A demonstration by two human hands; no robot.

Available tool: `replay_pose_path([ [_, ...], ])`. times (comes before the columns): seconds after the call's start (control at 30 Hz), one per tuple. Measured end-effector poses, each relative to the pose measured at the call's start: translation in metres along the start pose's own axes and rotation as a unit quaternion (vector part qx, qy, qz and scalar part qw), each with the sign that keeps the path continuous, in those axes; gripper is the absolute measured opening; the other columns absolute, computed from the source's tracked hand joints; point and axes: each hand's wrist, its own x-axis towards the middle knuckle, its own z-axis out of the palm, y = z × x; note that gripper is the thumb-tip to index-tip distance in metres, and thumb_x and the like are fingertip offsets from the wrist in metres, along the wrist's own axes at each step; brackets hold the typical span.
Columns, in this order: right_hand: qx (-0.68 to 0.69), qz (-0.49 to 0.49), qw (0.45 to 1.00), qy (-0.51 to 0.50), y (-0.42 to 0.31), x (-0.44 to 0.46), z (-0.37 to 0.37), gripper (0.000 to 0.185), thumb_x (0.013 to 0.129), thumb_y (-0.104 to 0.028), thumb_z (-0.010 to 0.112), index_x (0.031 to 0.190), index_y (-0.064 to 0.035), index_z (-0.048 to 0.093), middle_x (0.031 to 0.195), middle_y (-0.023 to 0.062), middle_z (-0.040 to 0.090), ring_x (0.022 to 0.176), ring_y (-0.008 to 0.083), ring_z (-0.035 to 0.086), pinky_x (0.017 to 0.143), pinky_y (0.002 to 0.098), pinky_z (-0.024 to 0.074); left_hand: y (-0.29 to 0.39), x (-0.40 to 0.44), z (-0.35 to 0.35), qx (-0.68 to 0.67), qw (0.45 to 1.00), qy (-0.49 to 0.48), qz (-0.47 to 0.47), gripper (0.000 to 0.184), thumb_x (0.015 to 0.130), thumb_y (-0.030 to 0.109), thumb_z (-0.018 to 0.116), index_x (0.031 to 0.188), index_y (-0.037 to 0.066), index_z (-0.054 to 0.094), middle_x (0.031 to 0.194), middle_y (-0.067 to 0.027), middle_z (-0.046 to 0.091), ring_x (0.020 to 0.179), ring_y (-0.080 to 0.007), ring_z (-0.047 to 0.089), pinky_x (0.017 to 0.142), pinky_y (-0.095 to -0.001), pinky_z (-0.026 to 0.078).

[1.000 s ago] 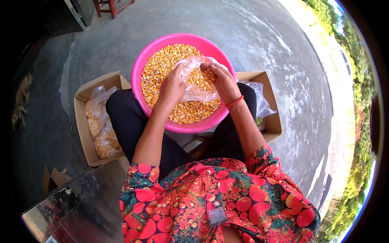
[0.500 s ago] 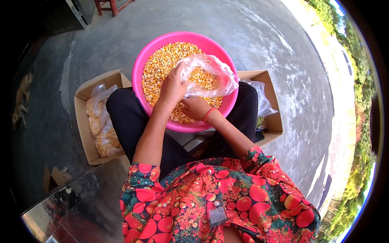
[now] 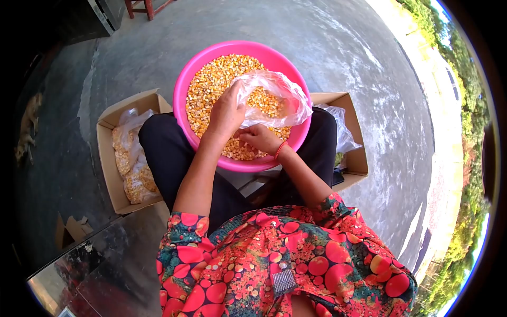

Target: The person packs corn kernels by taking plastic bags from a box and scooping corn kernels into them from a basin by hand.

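A pink basin (image 3: 182, 68) full of yellow corn kernels (image 3: 211, 84) rests between my knees. My left hand (image 3: 226, 113) is closed on the rim of a clear plastic bag (image 3: 296, 100), which hangs with its mouth wide over the basin. Kernels show through the bag's mouth. Just below the bag, my right hand (image 3: 261, 139), with a red beaded bracelet (image 3: 280, 149) at the wrist, is curled low at the kernels near the basin's front. Its fingers are bent around some kernels, and the fingertips are partly hidden.
A cardboard box (image 3: 108, 164) with bagged kernels (image 3: 138, 179) stands left of my leg. Another cardboard box (image 3: 359, 158) with plastic bags (image 3: 343, 129) is on the right. A red wooden stool (image 3: 150, 10) stands at the back, and an animal (image 3: 27, 127) lies far left.
My right hand has shifted slightly right and up toward the bag, its fingers more curled. My left hand and the bag have barely moved.
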Motion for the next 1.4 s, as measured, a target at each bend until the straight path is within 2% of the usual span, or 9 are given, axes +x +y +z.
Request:
replay_pose_path([
  [0.07, 0.217, 0.151, 0.963, -0.054, -0.003, -0.005, -0.006, 0.024, 0.092, -0.022, 0.048, 0.087, -0.005, 0.064, 0.068, -0.0018, 0.057, 0.053, 0.0044, 0.051, 0.044, 0.0192, 0.0392, 0.001, 0.0, 0.0, -0.001, 1.0, -0.003, -0.003, 0.054, 0.074, 0.001, 0.053, 0.127, 0.0, 0.04, 0.123, -0.0219, 0.049, 0.112, -0.0338, 0.05, 0.094, -0.0382, 0.041],
  [0.3, 0.447, 0.12, 0.877, -0.131, -0.023, -0.027, -0.04, 0.022, 0.093, -0.025, 0.047, 0.092, -0.0057, 0.057, 0.071, -0.0012, 0.052, 0.047, 0.0037, 0.039, 0.038, 0.0158, 0.0267, 0.001, -0.001, 0.001, -0.023, 1.0, 0.0, -0.016, 0.055, 0.074, 0.002, 0.054, 0.128, 0.003, 0.042, 0.124, -0.0224, 0.049, 0.114, -0.034, 0.048, 0.095, -0.0389, 0.04],
  [0.53, 0.486, -0.003, 0.869, 0.09, -0.045, -0.002, -0.088, 0.019, 0.093, -0.02, 0.046, 0.094, -0.0041, 0.057, 0.078, 0.0017, 0.055, 0.064, 0.0072, 0.05, 0.053, 0.019, 0.0406, 0.001, -0.001, 0.004, -0.011, 0.999, -0.013, -0.028, 0.055, 0.075, 0.002, 0.054, 0.129, 0.005, 0.042, 0.123, -0.021, 0.05, 0.114, -0.033, 0.049, 0.094, -0.0378, 0.041],
  [0.63, 0.363, -0.077, 0.917, 0.144, -0.037, 0.011, -0.092, 0.019, 0.091, -0.016, 0.048, 0.095, -0.0015, 0.059, 0.086, 0.0028, 0.059, 0.079, 0.01, 0.055, 0.071, 0.0233, 0.0455, 0.001, -0.001, 0.002, -0.019, 0.999, -0.009, -0.028, 0.055, 0.075, 0.002, 0.054, 0.129, 0.005, 0.042, 0.123, -0.0211, 0.05, 0.114, -0.0328, 0.049, 0.095, -0.0378, 0.041],
  [0.7, 0.049, -0.089, 0.972, 0.211, -0.033, 0.009, -0.091, 0.019, 0.089, -0.014, 0.05, 0.095, 0.0, 0.061, 0.092, 0.0027, 0.061, 0.086, 0.0101, 0.056, 0.079, 0.0245, 0.0446, 0.002, -0.001, 0.001, -0.01, 1.0, -0.007, -0.017, 0.055, 0.075, 0.001, 0.052, 0.128, 0.003, 0.041, 0.123, -0.0214, 0.05, 0.112, -0.0335, 0.05, 0.094, -0.0385, 0.041],
  [0.9, 0.022, 0.034, 0.985, -0.167, -0.062, -0.014, -0.053, 0.019, 0.087, -0.015, 0.051, 0.095, -0.0021, 0.063, 0.085, 0.0058, 0.065, 0.078, 0.0136, 0.06, 0.073, 0.0284, 0.0483, 0.001, 0.001, 0.004, 0.0, 1.0, -0.004, 0.002, 0.055, 0.074, 0.0, 0.05, 0.128, 0.0, 0.04, 0.122, -0.0223, 0.049, 0.111, -0.0342, 0.05, 0.094, -0.0389, 0.041],
  [0.97, -0.082, -0.156, 0.972, -0.155, -0.023, -0.005, -0.021, 0.021, 0.084, -0.019, 0.055, 0.096, -0.0038, 0.064, 0.089, 0.0121, 0.066, 0.08, 0.0236, 0.063, 0.073, 0.0353, 0.0486, 0.001, 0.0, 0.004, 0.004, 1.0, -0.003, 0.009, 0.054, 0.074, 0.0, 0.05, 0.128, -0.001, 0.04, 0.122, -0.0226, 0.049, 0.111, -0.0344, 0.05, 0.094, -0.0389, 0.041],
  [1.1, -0.286, -0.082, 0.955, -0.015, 0.006, 0.009, 0.019, 0.024, 0.082, -0.022, 0.051, 0.094, -0.0047, 0.062, 0.091, 0.0222, 0.062, 0.084, 0.0362, 0.061, 0.077, 0.044, 0.0466, 0.0, -0.002, 0.002, 0.005, 1.0, 0.004, 0.005, 0.054, 0.074, 0.0, 0.051, 0.126, -0.001, 0.042, 0.122, -0.0232, 0.049, 0.111, -0.0343, 0.05, 0.094, -0.0385, 0.041],
  [1.4, -0.226, -0.07, 0.968, -0.08, 0.009, 0.005, 0.019, 0.02, 0.081, -0.021, 0.052, 0.086, -0.0045, 0.063, 0.079, 0.0178, 0.062, 0.071, 0.0336, 0.06, 0.068, 0.0449, 0.0465, -0.001, -0.001, 0.004, 0.0, 1.0, 0.009, 0.014, 0.054, 0.073, -0.001, 0.051, 0.127, -0.001, 0.041, 0.123, -0.0233, 0.049, 0.112, -0.0338, 0.05, 0.095, -0.038, 0.04],
])
